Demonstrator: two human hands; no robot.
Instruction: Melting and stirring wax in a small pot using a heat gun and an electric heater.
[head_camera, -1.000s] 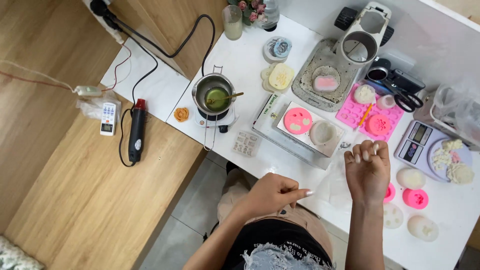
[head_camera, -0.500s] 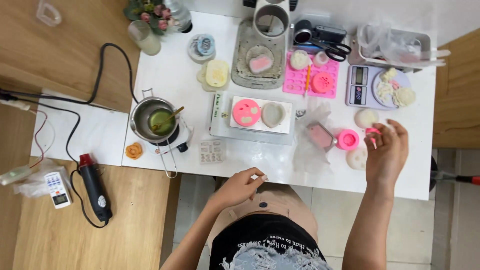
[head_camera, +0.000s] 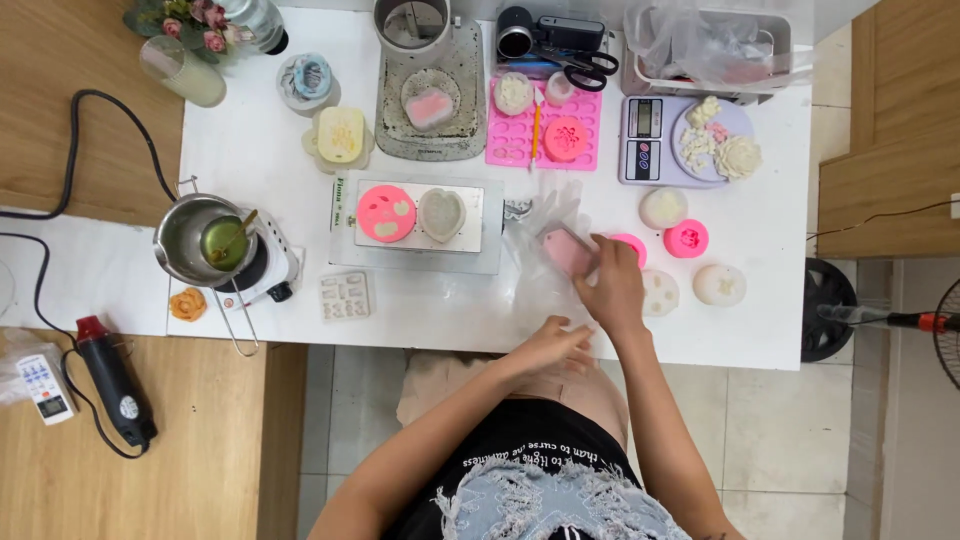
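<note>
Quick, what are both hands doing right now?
Left hand: open, fingers spread, pressing flat on the clear plastic bag at the table's front edge.
Right hand: fingers closed on the pink block lying on that bag.

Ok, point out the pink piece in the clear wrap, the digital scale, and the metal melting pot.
pink piece (head_camera: 566, 250): head view, its bare top face.
digital scale (head_camera: 641, 140): head view, its display panel.
metal melting pot (head_camera: 185, 235): head view, its inner wall.

Person, seen from above: black top bearing pale printed lettering; frayed light-blue denim piece at front; beige-pink trousers. Left hand (head_camera: 552, 343) and right hand (head_camera: 610, 290) bare, forearms unsleeved.
</note>
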